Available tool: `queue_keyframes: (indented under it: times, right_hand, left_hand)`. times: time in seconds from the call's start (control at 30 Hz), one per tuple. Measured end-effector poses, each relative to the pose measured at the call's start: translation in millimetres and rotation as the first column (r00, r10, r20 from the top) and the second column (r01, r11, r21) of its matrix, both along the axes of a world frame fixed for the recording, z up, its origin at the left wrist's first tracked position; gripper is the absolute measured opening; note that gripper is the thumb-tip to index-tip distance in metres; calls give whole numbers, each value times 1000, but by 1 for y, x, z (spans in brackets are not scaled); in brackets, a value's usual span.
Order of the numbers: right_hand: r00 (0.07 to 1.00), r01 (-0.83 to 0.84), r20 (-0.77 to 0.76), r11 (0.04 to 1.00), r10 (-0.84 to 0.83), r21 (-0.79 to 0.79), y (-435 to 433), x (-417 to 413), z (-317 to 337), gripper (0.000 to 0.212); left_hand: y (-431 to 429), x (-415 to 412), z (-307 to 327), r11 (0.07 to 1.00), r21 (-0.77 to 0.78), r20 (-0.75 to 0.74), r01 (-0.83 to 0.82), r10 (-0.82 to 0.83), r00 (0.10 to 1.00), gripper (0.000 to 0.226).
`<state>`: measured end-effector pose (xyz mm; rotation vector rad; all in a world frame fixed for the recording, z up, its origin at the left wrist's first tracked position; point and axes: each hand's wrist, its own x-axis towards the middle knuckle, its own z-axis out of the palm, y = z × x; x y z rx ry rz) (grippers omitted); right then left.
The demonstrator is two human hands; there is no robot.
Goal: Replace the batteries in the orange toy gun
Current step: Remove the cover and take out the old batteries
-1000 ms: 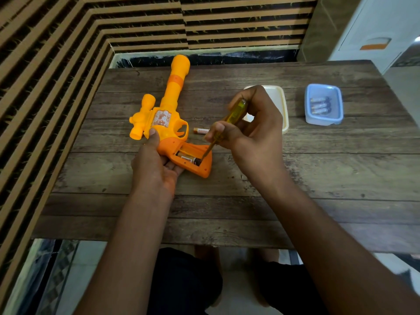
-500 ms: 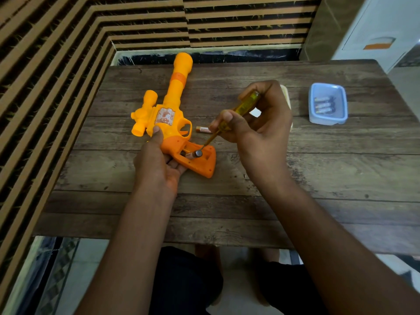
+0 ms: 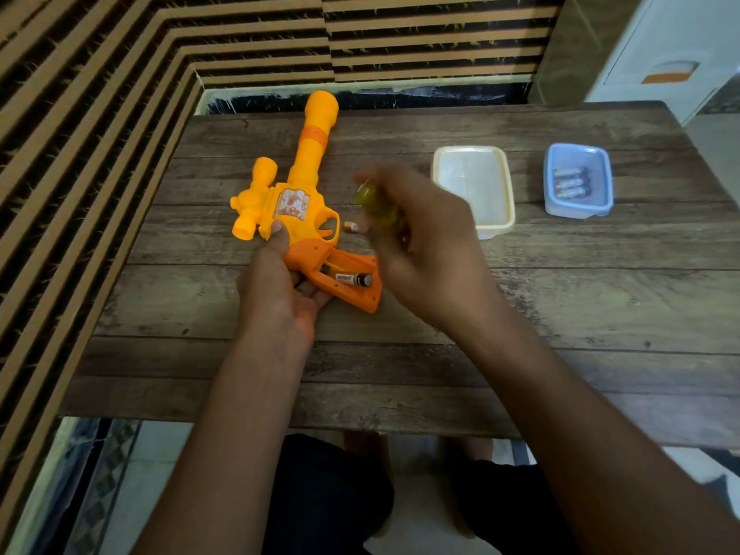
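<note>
Battery removal: left hand (image 3: 280, 292) grips the orange plastic toy gun (image 3: 306, 182), right hand (image 3: 426, 254) curls fingers (image 3: 390, 184) round a yellow translucent screwdriver (image 3: 369, 195); next, extract the black cylindrical battery (image 3: 354, 279).

One head-worn view — looking forward and down, close over the wooden table (image 3: 560, 298).

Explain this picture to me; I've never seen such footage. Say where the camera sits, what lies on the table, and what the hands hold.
No machine: a person wears one camera on the head, looking down at the hands. The left hand holds the orange toy gun on the table; its grip is open with a battery inside. The right hand, blurred, grips a yellow-handled screwdriver. A second battery lies loose; beyond stand a cream tub and a blue tub of batteries.
</note>
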<state>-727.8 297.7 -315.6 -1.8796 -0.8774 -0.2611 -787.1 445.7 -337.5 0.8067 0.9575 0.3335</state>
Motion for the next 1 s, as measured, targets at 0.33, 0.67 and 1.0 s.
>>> queue_keyframes:
  times: [0.33,0.67,1.0]
  right_hand:
    - [993,-106,-11,872,114,-477,7,-7,0,28]
    - [992,117,-32,983,-123,-140,5,1,3,14]
    - [931,188,-198,866,-308,-463,27,23,-13,18]
  left_hand:
    - [-1,-1,2,1000,19,10,16,-16,1000,42]
    - [0,0,0,994,113,-21,-9,11,1000,30]
    - [-9,-3,2,765,644,-62,-22,80,995,53]
